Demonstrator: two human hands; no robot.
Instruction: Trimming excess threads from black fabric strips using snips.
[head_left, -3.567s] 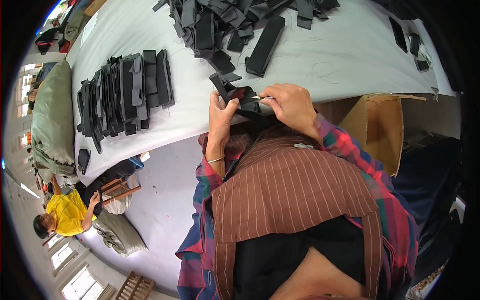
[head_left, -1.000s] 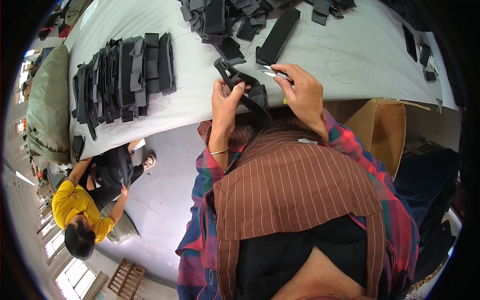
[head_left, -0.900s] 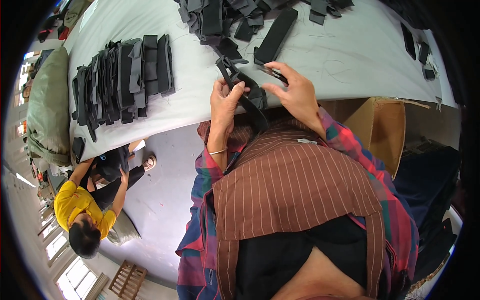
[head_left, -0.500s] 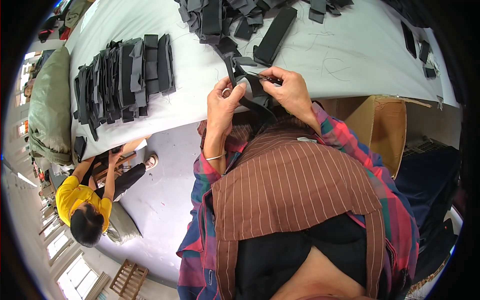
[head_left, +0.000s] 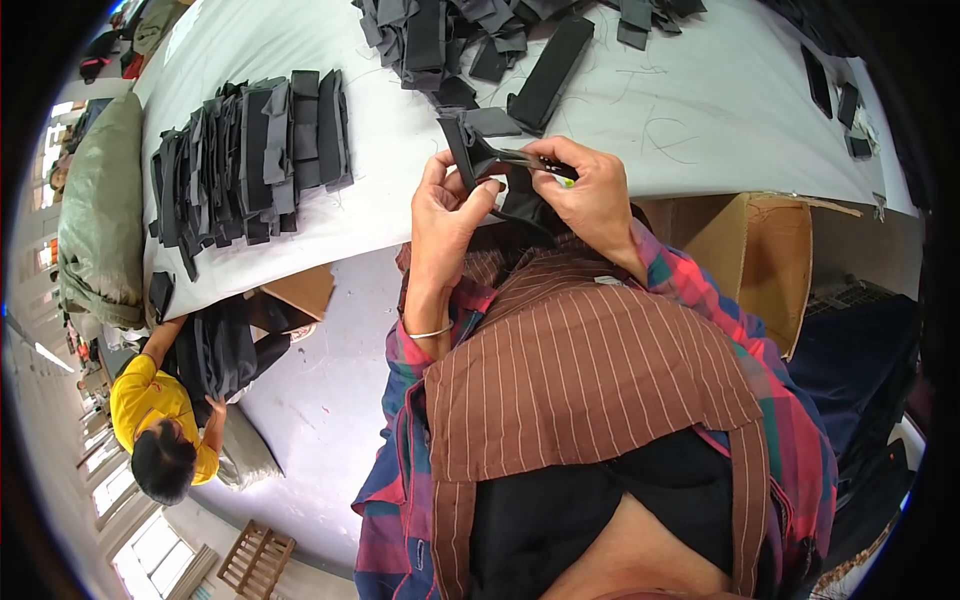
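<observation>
Above my lap, at the table's near edge, my left hand [head_left: 444, 218] pinches a black fabric strip [head_left: 456, 150] between thumb and fingers, its end standing up. More of the dark cloth hangs down between my hands. Closed around a pair of black-handled thread snips [head_left: 553, 166] is my right hand [head_left: 592, 202]. The blades point left and reach the strip beside my left fingers. Whether they touch the cloth is hard to see. Just beyond lies a grey fabric piece [head_left: 492, 122].
A row of dark strips [head_left: 250, 160] lies at the left of the white-covered table [head_left: 370, 210]. Beyond my hands are a loose heap [head_left: 425, 45] and a long black bundle [head_left: 552, 75]. An open cardboard box [head_left: 778, 260] stands below right. A person in yellow [head_left: 150, 395] sits at lower left.
The snips have come level and further left against the strip, whose end is now raised and turned upward. The person at left now has dark cloth over the lap.
</observation>
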